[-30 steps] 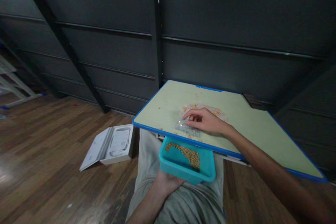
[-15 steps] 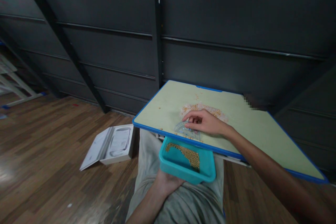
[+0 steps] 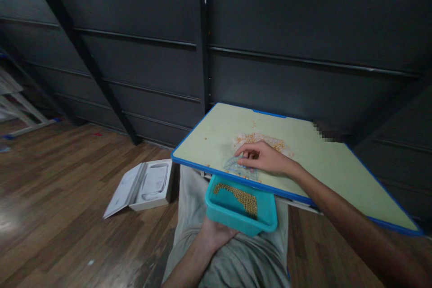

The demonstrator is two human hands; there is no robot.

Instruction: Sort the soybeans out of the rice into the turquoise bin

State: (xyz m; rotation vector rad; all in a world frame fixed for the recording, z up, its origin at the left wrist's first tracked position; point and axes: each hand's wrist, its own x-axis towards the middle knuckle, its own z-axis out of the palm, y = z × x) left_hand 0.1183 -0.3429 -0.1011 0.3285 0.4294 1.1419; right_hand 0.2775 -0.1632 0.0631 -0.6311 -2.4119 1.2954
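My right hand [image 3: 263, 156] pinches a clear half-round protractor [image 3: 232, 165], which lies near the front edge of a pale green table [image 3: 324, 157] with a blue rim. Just beyond it, small golden beads [image 3: 253, 137] are spread over a pinkish-white patch. Below the table edge, my left hand [image 3: 218, 233] holds a turquoise plastic box [image 3: 232, 220] from underneath, over my lap. More golden beads [image 3: 241, 197] lie along one side inside the box. The left fingers are mostly hidden under it. A few beads sit along the table's near edge, above the box.
An open white box [image 3: 153, 186] lies on the wooden floor [image 3: 60, 198] to the left. Behind the table stands a dark panelled wall [image 3: 151, 63]. A white metal frame [image 3: 23, 108] is at the far left, and a dark pixelated patch covers the table's far right edge.
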